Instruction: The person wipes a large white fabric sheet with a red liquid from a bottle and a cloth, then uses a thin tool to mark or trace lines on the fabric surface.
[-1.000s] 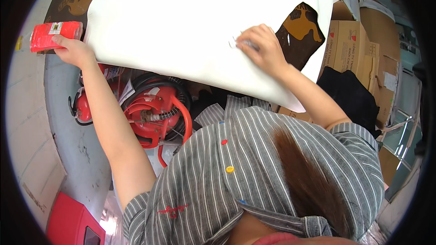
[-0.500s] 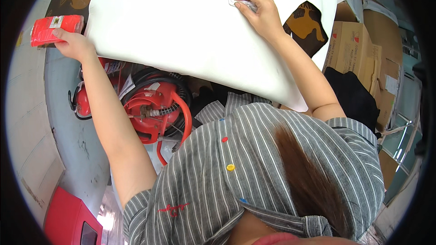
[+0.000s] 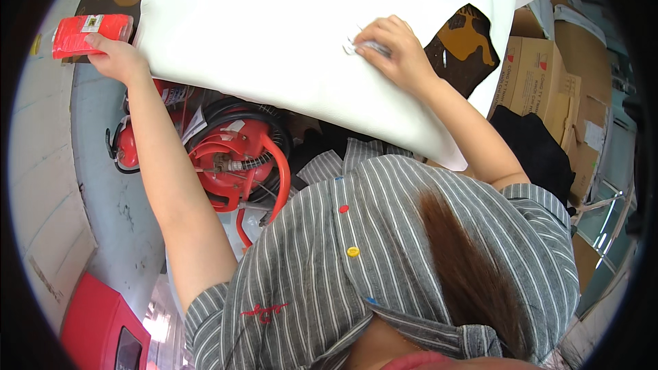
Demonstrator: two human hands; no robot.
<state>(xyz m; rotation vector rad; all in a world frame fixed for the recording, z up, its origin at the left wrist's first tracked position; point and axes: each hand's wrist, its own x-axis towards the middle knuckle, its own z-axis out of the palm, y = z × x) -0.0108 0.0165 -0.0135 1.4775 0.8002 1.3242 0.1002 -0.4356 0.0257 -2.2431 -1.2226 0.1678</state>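
Note:
A large white leather-like sheet [image 3: 274,27] with an uneven outline spreads out in front of me. My right hand [image 3: 404,58] rests on it, fingers closed round a crumpled white wipe [image 3: 375,46] pressed against the surface. Out past the sheet's left edge, my left hand [image 3: 120,62] grips a flat red packet [image 3: 72,38], thumb on top and the other fingers hidden underneath. The packet has a small pale label and a clear end. To the right of my right hand, a gap in the sheet bares a dark brown printed board [image 3: 462,41].
Below the sheet's near edge sit a red machine [image 3: 236,157] with a coiled black hose and a red fire extinguisher [image 3: 127,147]. Cardboard boxes [image 3: 534,75] and a black cloth [image 3: 528,147] are on the right. A red case [image 3: 103,322] stands at lower left.
My right hand has slid toward me across the sheet with the wipe. My left hand has moved the red packet slightly farther away. Both grips stay closed.

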